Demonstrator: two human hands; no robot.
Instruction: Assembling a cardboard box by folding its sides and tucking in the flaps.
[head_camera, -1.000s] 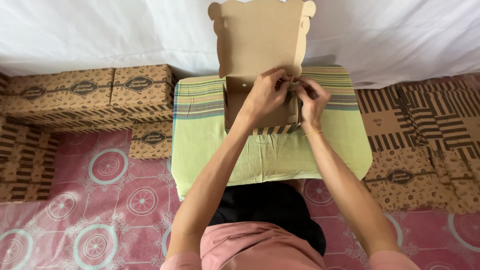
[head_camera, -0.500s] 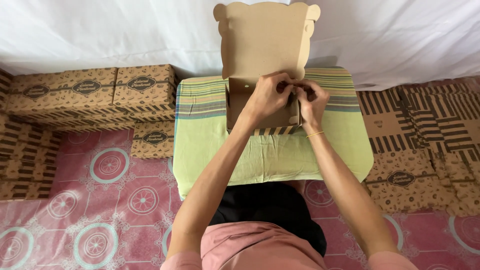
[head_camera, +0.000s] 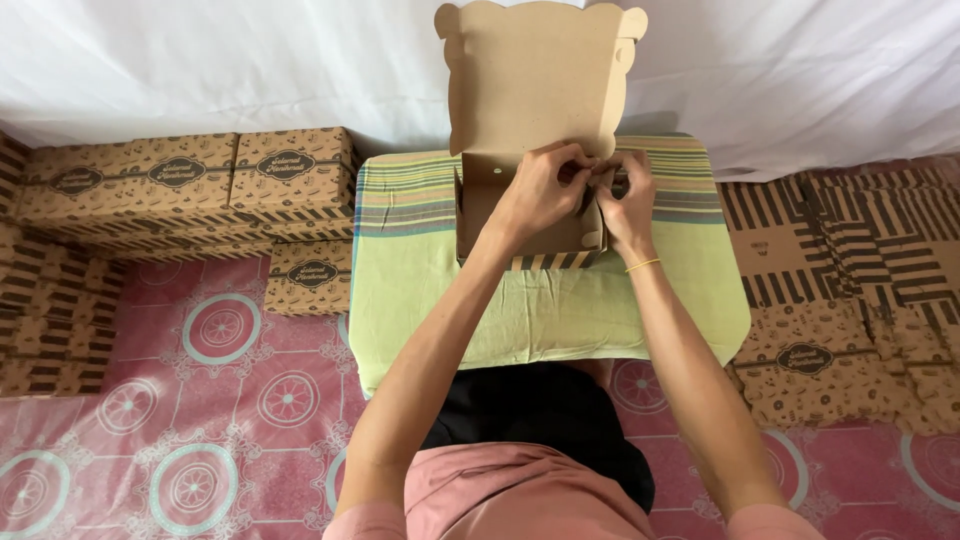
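Forearms outstretched — left hand, right hand both pinching cardboard box rear wall.

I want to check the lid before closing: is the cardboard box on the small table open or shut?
Open. The cardboard box has its lid standing upright at the back, with the bare interior showing.

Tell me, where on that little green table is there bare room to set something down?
The green cloth left of the open box is bare, as is the front strip between the forearms. Both hands crowd the box's right corner.
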